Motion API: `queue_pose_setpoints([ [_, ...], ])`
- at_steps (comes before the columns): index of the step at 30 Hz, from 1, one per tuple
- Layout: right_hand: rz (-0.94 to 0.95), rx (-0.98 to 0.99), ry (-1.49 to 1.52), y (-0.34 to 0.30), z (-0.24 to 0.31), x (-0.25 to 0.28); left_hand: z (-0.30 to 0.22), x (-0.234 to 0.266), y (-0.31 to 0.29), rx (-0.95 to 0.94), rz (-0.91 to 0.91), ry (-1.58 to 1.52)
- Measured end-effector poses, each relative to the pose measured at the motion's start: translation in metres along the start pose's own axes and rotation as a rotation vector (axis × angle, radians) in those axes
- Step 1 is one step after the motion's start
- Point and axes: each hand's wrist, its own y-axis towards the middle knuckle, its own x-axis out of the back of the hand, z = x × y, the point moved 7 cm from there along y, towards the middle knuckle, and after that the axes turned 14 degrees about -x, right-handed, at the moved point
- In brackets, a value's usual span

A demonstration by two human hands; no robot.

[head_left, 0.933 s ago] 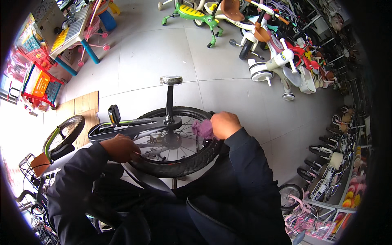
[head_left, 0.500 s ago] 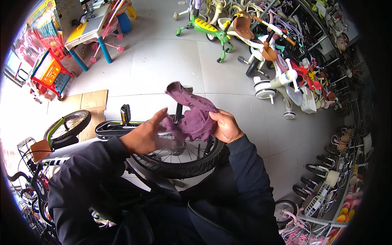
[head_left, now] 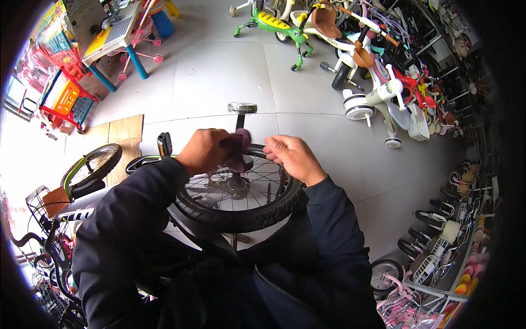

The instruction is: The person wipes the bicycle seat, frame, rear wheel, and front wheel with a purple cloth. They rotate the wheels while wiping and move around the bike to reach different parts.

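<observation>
Bunched in my left hand (head_left: 205,151) is a purple cloth (head_left: 240,148), blurred by motion, above the far side of a bicycle wheel (head_left: 233,216). That hand is closed round the cloth. My right hand (head_left: 296,158) is beside it, over the wheel's far right edge, apart from the cloth. Its fingers are curled in and nothing shows in them. The wheel has a black knobbly tyre and thin spokes, and sits between my legs. Beyond it a small wheel-like part (head_left: 242,108) stands out on a black bracket. A black pedal (head_left: 164,143) is left of my left hand.
The bicycle's other wheel (head_left: 92,167) is at left, by flattened cardboard (head_left: 127,129). A wire basket (head_left: 39,204) is nearer. A toy cart (head_left: 68,98) and play table (head_left: 112,38) stand far left. Ride-on toys (head_left: 282,28) and a white trike (head_left: 383,98) crowd the far right.
The cloth was spread between both hands; now it is bunched in my left hand, and my right hand has let go. The bracket and small wheel-like part are uncovered.
</observation>
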Motion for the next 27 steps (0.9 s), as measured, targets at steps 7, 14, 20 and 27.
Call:
queue_pose_setpoints([
  [7, -0.032, 0.069, -0.288, -0.013, 0.009, -0.003, 0.033, -0.052, -0.047, -0.152, 0.228, 0.017],
  [14, -0.042, 0.085, -0.365, -0.016, 0.024, -0.015, 0.008, -0.085, -0.034, -0.359, 0.267, 0.077],
  [20, -0.059, 0.063, -0.465, -0.012, 0.024, -0.02, 0.007, -0.09, -0.031, -0.316, 0.458, 0.263],
  [27, -0.104, 0.039, -0.538, -0.012, 0.011, -0.003, 0.027, -0.06, -0.048, -0.29, 0.341, 0.165],
])
